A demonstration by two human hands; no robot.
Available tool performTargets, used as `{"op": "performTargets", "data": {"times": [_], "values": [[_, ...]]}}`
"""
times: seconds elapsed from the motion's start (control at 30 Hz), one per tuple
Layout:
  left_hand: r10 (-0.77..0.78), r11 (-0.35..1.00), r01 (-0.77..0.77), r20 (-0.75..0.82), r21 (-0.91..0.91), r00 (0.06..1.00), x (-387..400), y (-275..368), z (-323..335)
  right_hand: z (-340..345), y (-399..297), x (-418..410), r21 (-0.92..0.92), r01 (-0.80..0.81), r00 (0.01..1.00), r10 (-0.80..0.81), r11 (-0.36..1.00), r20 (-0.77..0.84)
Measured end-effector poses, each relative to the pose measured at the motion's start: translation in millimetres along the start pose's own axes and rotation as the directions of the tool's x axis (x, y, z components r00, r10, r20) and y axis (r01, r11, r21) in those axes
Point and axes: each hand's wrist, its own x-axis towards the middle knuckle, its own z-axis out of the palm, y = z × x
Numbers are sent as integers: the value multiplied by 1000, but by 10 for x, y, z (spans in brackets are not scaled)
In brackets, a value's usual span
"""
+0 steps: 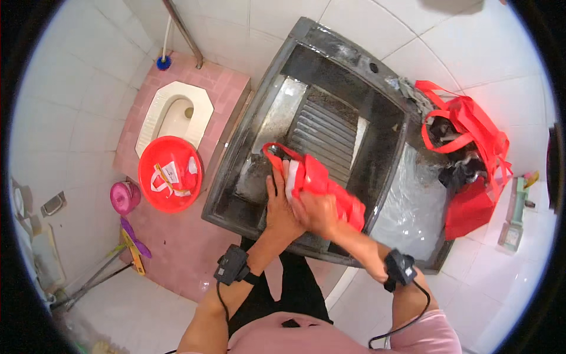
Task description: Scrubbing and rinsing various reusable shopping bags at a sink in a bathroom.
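My left hand (281,211) is at the left edge of a wet red fabric bag (316,175) with a white band, its fingers stretched up along the cloth. A strap loop of the bag stands out beyond those fingertips. Pressed over the near part of the bag, my right hand (319,213) is blurred and its fingers look curled into the fabric. The hands meet at the wrist side, above the near end of a dark stone laundry sink (376,104). Beneath the bag lies the sink's ribbed washboard (325,128). Part of the left hand is hidden by cloth.
On the right ledge lies clear plastic sheeting (409,203) beside a larger red bag (475,128). A red basin (170,204) holding red and white cloth overlaps a squat toilet (205,106). A pink bucket (125,198) and mop-like tools (134,245) stand left.
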Motion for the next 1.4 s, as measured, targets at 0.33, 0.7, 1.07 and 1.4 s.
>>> {"op": "performTargets", "data": {"times": [0.33,0.7,1.07,1.4], "values": [[-30,1000,30,4,-9,1000,-23,63,82,121,193,208,-27,-277,961,277,961,-8],[34,998,-32,-45,61,998,104,230,113,207,510,1004,-41,-274,961,272,961,-42],[104,990,-110,73,85,992,79,329,-3,279,911,716,-122,-17,983,-6,992,-183],[155,988,-155,27,17,988,-42,12,118,17,40,-200,90,-49,999,48,995,15]]}}
